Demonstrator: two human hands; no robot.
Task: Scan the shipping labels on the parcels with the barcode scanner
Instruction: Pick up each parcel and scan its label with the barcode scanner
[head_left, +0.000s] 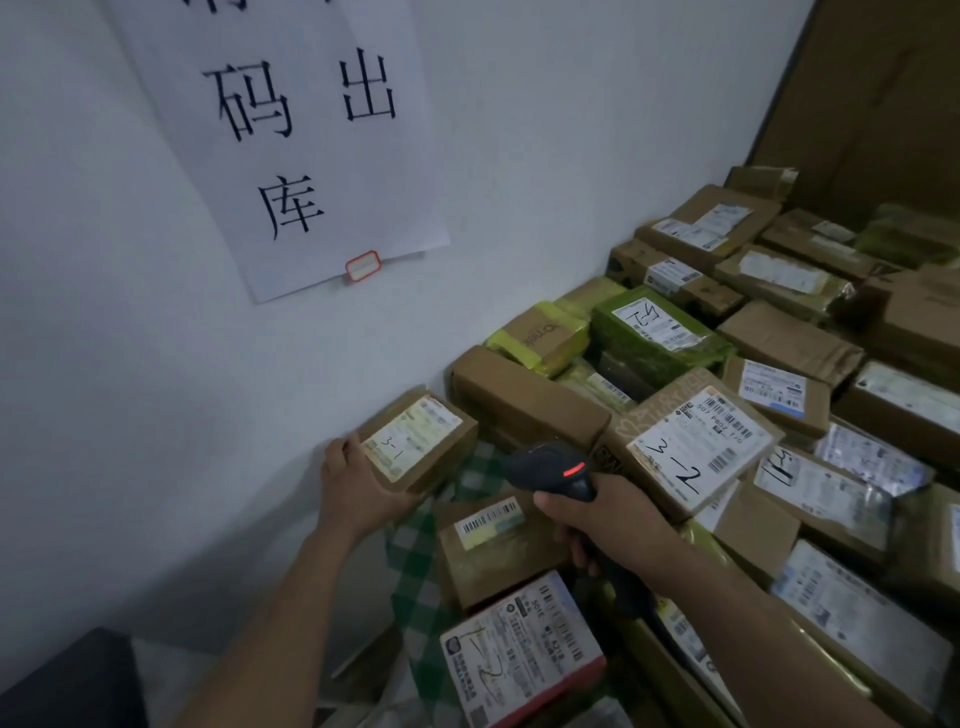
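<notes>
Now, scanning the small parcel (448, 461) marked 3-1, lower centre of the frame.
The left hand (357, 491) grips that parcel near the wall (156, 364), label (410, 435) up; the right hand (610, 527) grips the barcode scanner (545, 464) just beside it. Next, probably: aim its head squarely at the label.

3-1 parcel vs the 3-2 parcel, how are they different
The 3-1 parcel is the smaller box; the 3-2 parcel is clearly larger. The left hand grips the 3-1 parcel by the wall, while no hand grips the 3-2 parcel. The 3-1 parcel's label looks yellowish; the 3-2 parcel's is white. Both are brown cardboard with a hand-numbered label facing up.
</notes>
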